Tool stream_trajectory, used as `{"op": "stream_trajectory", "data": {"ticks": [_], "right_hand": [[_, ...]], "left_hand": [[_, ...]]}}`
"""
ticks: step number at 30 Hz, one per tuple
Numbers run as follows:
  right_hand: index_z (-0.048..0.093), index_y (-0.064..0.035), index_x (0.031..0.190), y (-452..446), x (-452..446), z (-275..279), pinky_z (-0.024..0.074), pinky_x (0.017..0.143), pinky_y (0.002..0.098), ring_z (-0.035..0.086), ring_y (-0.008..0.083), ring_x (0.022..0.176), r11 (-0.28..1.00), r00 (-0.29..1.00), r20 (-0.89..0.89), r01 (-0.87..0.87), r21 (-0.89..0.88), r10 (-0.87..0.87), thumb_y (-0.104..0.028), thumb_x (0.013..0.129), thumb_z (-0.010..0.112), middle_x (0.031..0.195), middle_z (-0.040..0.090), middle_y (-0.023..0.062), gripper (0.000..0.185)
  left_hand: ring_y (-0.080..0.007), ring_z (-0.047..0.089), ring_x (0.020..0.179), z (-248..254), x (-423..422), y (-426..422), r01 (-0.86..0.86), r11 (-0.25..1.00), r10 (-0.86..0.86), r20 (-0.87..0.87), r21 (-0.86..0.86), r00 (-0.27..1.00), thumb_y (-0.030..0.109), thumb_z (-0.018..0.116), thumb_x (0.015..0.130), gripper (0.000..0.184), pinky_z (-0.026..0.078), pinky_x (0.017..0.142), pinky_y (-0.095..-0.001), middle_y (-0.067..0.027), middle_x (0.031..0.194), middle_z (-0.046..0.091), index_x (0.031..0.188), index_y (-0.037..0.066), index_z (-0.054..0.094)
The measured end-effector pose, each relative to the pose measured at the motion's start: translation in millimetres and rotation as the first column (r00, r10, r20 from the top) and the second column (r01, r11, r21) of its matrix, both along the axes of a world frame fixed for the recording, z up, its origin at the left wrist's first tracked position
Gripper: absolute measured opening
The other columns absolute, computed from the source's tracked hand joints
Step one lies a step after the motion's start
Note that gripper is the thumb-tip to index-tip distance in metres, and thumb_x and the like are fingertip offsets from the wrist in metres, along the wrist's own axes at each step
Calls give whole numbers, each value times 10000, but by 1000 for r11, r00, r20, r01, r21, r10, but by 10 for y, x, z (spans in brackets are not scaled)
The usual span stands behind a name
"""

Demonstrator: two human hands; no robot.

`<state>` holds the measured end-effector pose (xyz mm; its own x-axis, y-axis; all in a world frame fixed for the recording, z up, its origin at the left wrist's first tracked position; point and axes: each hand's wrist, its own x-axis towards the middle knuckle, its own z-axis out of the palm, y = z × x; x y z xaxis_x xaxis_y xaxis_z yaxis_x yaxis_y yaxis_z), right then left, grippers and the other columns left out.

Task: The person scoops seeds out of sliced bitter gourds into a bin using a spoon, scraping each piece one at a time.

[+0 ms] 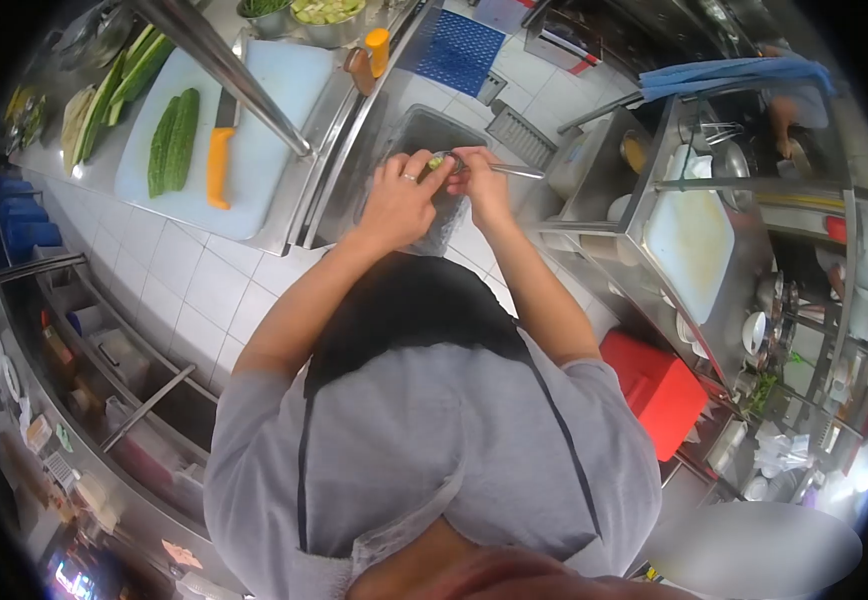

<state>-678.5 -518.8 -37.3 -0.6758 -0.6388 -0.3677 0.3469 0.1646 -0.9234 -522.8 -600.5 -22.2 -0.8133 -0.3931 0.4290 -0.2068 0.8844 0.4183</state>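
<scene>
My left hand [404,203], with a ring on one finger, is closed around a small green vegetable piece [436,162], which shows between the fingertips. Beside it, my right hand [481,187] grips a slim metal-handled utensil [522,171] whose handle points right; its working end is hidden at the fingers. Both hands are nearly touching, above a grey plastic tub [444,122]. To the left, a white cutting board [284,100] bears green ridged gourd halves [175,142] and a knife with a yellow handle [219,168].
More long green vegetables [119,95] lie left of the board. A metal bowl of cut pieces [328,14] stands behind it. A steel post [224,75] crosses above the board. On the right are a steel rack, a red bin [654,390] and another person's arm [782,118].
</scene>
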Motion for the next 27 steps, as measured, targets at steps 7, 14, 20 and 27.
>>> {"op": "stream_trajectory", "data": {"ticks": [7, 14, 20, 27], "right_hand": [[673, 7, 1017, 141, -163, -95, 534, 554, 291, 616, 138, 657, 999, 973, -232, 21, 45, -10, -174, 960, 529, 850, 685, 96, 239], [658, -1, 1020, 166, -208, -22, 452, 497, 274, 577, 115, 607, 994, 884, -462, -26, 108, 74, -200, 988, 545, 769, 650, 78, 231], [659, 26, 948, 91, -273, -292, 532, 483, 297, 616, 149, 600, 981, 819, -554, -57, 185, 152, -222, 979, 552, 776, 658, 107, 272], [637, -12, 962, 13, -150, -363, 520, 470, 285, 600, 137, 590, 962, 869, -465, -45, 268, 170, -222, 980, 559, 807, 660, 99, 224]], "left_hand": [[-295, 543, 1060, -307, -272, -33, -51, 978, 69, 81, -203, 994, 177, 678, 799, 436, 426, 852, -444, -80, 1169, 620, 1224, 77, 679], [-309, 602, 1037, -232, -451, -156, -55, 998, 44, 295, 29, 954, 138, 685, 786, 404, 429, 881, -468, -96, 1042, 690, 1184, 77, 674], [-365, 585, 1215, 90, 32, -315, 22, 922, -113, 216, 386, 970, 127, 672, 771, 628, 487, 983, -455, -214, 1337, 599, 1384, 72, 551], [-161, 690, 838, 794, 1536, -1496, 64, 717, 54, -146, 694, 988, 165, 722, 860, 171, 547, 753, -306, -87, 908, 746, 950, 22, 745]]}}
